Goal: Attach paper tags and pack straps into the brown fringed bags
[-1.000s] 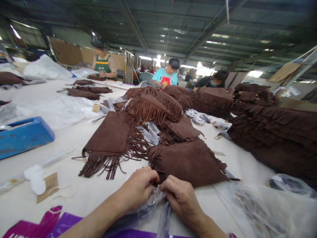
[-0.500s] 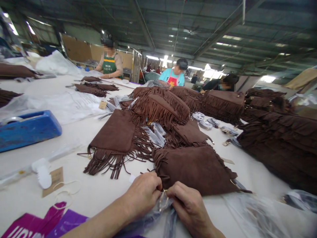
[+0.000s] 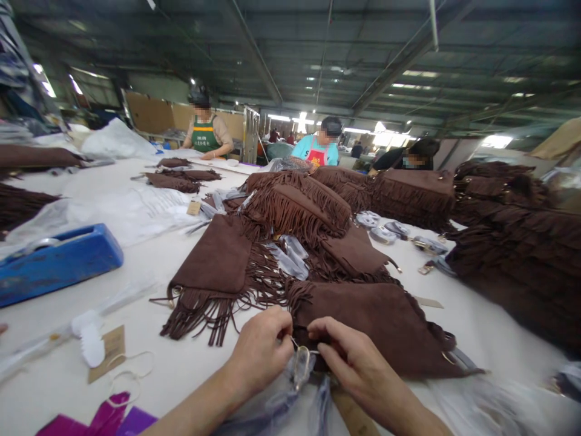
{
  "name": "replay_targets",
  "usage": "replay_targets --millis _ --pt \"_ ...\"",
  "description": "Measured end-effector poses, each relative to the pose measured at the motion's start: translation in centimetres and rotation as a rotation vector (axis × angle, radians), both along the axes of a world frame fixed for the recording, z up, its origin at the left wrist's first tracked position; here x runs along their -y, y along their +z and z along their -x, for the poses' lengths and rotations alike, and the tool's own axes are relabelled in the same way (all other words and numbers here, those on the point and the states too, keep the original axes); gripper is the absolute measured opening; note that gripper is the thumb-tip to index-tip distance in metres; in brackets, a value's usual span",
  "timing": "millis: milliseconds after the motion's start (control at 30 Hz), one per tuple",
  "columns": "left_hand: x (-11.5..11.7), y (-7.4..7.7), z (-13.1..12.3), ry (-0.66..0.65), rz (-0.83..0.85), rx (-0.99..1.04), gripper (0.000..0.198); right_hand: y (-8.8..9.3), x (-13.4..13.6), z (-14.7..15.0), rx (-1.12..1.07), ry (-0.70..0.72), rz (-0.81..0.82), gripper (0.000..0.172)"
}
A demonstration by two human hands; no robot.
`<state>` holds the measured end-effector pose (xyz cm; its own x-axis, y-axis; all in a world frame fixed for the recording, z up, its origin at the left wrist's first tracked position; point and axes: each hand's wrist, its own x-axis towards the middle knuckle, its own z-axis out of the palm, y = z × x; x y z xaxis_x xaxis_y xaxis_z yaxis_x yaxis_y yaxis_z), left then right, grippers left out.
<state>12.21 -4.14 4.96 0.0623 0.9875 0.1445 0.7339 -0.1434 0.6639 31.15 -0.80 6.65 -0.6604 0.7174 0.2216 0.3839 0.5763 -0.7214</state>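
My left hand is closed in a pinch on a thin white string. Thumb and forefinger of my right hand pinch the string's other side. Between the hands, the string runs by a gold-coloured metal clasp; whether it passes through the ring I cannot tell. Clear plastic wraps the strap below the clasp. A brown kraft tag shows partly under my right wrist. Just beyond my fingers lies a dark brown fringed bag, flat on the table.
Another fringed bag lies left of centre, with a bag pile behind. Stacked bags stand right. On the left are a blue tape dispenser, a kraft tag and purple plastic. Several co-workers sit or stand across the table.
My hands have moved slightly apart at the clasp, and the white string now shows between them. The kraft tag under my right wrist has come into view. The camera view has shifted a little.
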Motion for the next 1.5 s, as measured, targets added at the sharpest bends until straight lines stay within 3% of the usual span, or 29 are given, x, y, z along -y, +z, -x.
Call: replay_targets --millis 200,333,467,533,633,733,833,1100,1500 --pt "-0.4 -0.4 0.7 0.105 -0.033 -0.12 0.012 -0.9 -1.8 2.2 -0.003 0.041 -0.076 0.02" --pt "-1.0 -0.8 1.6 0.19 0.052 -0.236 0.011 -3.6 -2.7 2.1 -0.043 0.149 -0.11 0.017" --pt "-1.7 -0.7 2.3 0.232 -0.004 -0.248 0.013 -5.9 -4.4 2.1 -0.218 0.138 -0.231 0.02" --pt "-1.7 -0.3 2.3 0.214 -0.061 -0.219 0.014 -5.3 -4.4 2.1 -0.237 0.132 -0.213 0.018" --pt "-1.5 0.1 2.2 0.167 -0.161 -0.14 0.015 -2.8 -3.3 2.3 -0.072 0.079 -0.07 0.022" --pt "-1.8 -0.1 1.9 0.126 -0.244 -0.068 0.014 -1.7 -2.8 3.0 0.016 0.042 -0.135 0.021" --pt "-1.7 0.4 0.9 0.099 -0.304 -0.079 0.014 -2.3 -2.8 3.1 0.069 0.001 -0.22 0.019" --pt "0.4 3.5 -1.7 0.034 -0.393 -0.278 0.014 -3.0 -2.5 2.5 -0.075 -0.004 -0.213 0.021" --pt "1.3 3.9 -2.6 0.161 -0.319 -0.227 0.015 -3.2 -2.8 2.5 -0.147 0.049 -0.146 0.02"
